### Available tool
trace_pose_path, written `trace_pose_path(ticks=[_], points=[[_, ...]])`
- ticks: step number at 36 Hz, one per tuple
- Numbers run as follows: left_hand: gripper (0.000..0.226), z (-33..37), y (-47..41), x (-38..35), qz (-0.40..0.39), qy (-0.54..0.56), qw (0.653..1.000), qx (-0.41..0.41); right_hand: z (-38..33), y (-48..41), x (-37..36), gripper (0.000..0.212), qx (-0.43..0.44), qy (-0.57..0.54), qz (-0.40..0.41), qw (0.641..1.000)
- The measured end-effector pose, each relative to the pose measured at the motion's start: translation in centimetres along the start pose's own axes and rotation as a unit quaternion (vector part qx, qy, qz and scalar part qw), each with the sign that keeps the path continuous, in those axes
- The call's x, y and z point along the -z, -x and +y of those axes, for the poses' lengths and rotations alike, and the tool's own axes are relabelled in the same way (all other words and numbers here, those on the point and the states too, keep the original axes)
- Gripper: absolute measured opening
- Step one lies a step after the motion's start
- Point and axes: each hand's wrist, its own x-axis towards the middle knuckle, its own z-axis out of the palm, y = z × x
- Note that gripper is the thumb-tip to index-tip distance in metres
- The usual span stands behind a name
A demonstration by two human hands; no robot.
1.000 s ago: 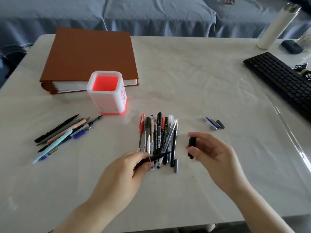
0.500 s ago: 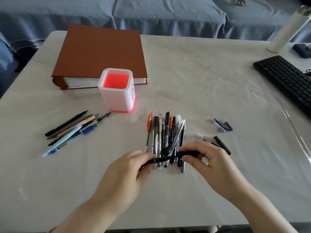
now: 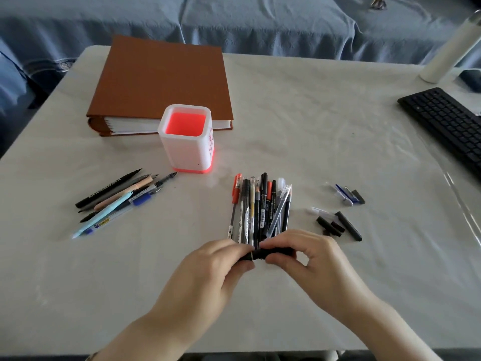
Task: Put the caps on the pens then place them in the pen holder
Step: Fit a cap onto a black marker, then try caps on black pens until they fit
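Pens lie in three lots on the table (image 3: 325, 131). Furthest left is a fan of uncapped pens (image 3: 117, 201), tips pointing up toward the pen holder (image 3: 186, 142). The holder stands just in front of a brown binder (image 3: 161, 82) and shows only its red inside.

In the middle is a tight bundle of pens (image 3: 261, 207) that look capped. Just below it I hold a black pen (image 3: 248, 256) level above the table. The fingers of my left hand (image 3: 208, 269) pinch the barrel, and the fingers of my right hand (image 3: 309, 259) pinch its black cap (image 3: 272, 253). Barrel and cap sit end to end, with a thin pale ring at the joint. I cannot tell whether the cap has clicked home.

The pen is light, stiff and smooth. I judge a firm pinch close to the joint on both sides is best, pushing straight along its length so nothing slips or skews.

To the right lie loose black caps (image 3: 335, 226). Further up are a few blue and clear ones (image 3: 347, 195), and a keyboard (image 3: 442, 126) sits at the table's right edge.
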Motion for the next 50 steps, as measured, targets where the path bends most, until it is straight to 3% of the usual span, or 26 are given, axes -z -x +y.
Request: trace_pose_path(ticks=[4,8,9,12,17,22,26,30,35,37,42,45,50], points=[[0.024,0.2,-0.3,0.3,-0.015,0.051,0.998,0.028,0.0,-0.4,0.0,0.021,0.047,0.016,0.004,0.999],[0.010,0.4,-0.7,0.9,-0.032,0.117,0.987,0.109,-0.1,-1.3,0.1,0.016,0.085,0.041,-0.035,0.995],[0.015,0.3,-0.8,1.0,-0.041,0.140,0.980,0.137,-0.3,-1.7,0.2,0.015,0.085,0.052,-0.054,0.994],[0.022,-0.3,-1.3,0.7,-0.056,0.204,0.952,0.220,-0.5,-3.4,0.3,0.022,0.026,0.107,-0.120,0.987],[0.016,-2.3,-1.7,1.0,0.088,0.237,0.914,0.318,1.1,-7.0,0.4,0.019,-0.127,0.210,0.020,0.969],[0.016,-2.5,-1.2,2.3,0.166,0.326,0.854,0.369,2.0,-9.1,-1.5,0.032,-0.258,0.344,-0.070,0.900],[0.016,-2.3,-0.7,3.0,0.206,0.388,0.813,0.384,1.6,-9.7,-1.9,0.021,-0.278,0.364,-0.081,0.885],[0.020,-2.7,-0.5,3.0,0.236,0.416,0.782,0.400,1.2,-10.0,-1.9,0.023,-0.300,0.388,-0.097,0.866],[0.022,-2.7,-0.8,2.8,0.239,0.446,0.763,0.401,1.4,-10.5,-2.1,0.014,-0.303,0.400,-0.110,0.858],[0.021,-2.5,-0.8,2.7,0.240,0.452,0.761,0.399,1.8,-10.5,-2.2,0.024,-0.300,0.414,-0.108,0.852],[0.022,-2.5,-0.5,2.7,0.243,0.468,0.747,0.405,2.0,-10.1,-2.2,0.010,-0.305,0.394,-0.097,0.862],[0.022,-2.5,-0.4,2.6,0.232,0.510,0.715,0.419,2.3,-9.7,-2.1,0.031,-0.300,0.370,-0.081,0.876],[0.021,-2.2,-1.0,2.3,0.218,0.594,0.650,0.420,2.3,-9.0,-1.4,0.033,-0.267,0.186,-0.026,0.945]])
